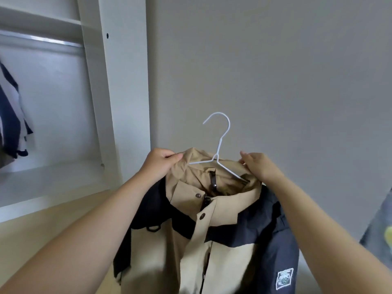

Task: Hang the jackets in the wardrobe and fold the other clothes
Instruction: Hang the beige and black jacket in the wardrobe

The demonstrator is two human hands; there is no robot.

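A tan and navy jacket [214, 236] hangs in front of me on a white wire hanger [220, 141], whose hook stands up above the collar. My left hand [160, 164] pinches the tan hood fabric at the left of the collar. At the collar's right side, my right hand [257, 166] grips the fabric over the hanger's arm. The open white wardrobe [118, 102] is to the left, with a metal rail [42, 42] across its top.
A dark and white garment [12, 122] hangs at the wardrobe's far left. The wardrobe's side panel stands between the rail and the jacket. A plain grey wall is behind the jacket. A grey cloth with a yellow patch [381, 234] shows at the right edge.
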